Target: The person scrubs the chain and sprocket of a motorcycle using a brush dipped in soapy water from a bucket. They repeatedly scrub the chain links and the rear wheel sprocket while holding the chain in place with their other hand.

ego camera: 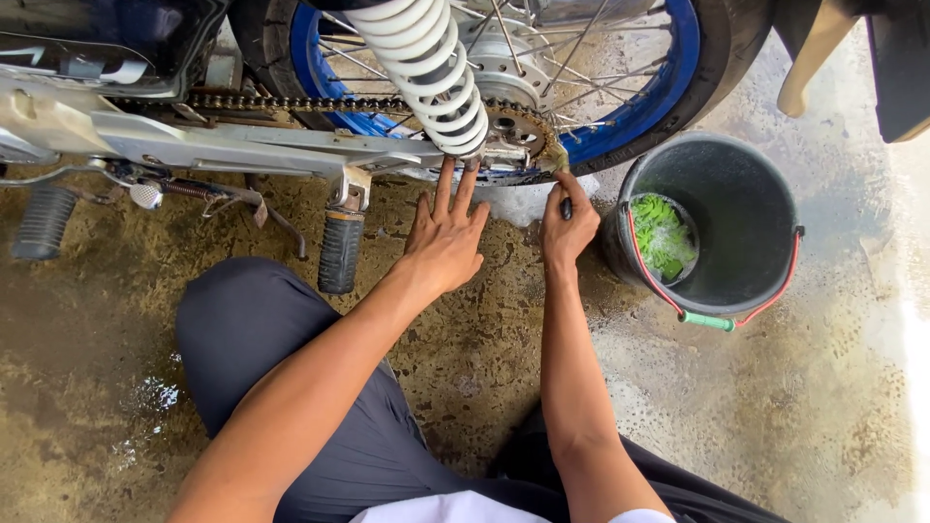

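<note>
The left hand [446,237] rested with spread fingers against the swingarm [242,145] while the right hand [567,228] pinched a dark-handled brush [565,199] at the rear sprocket [523,131], left of the bucket [717,228]; short, steady strokes along the chain [291,102] seemed best.

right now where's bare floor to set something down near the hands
Bare concrete floor lies right of the right hand, below the grey bucket, and lower left beside the knee. It is crowded under the chain, around the left hand and footpeg.

No packages, labels, signs, screens
</note>
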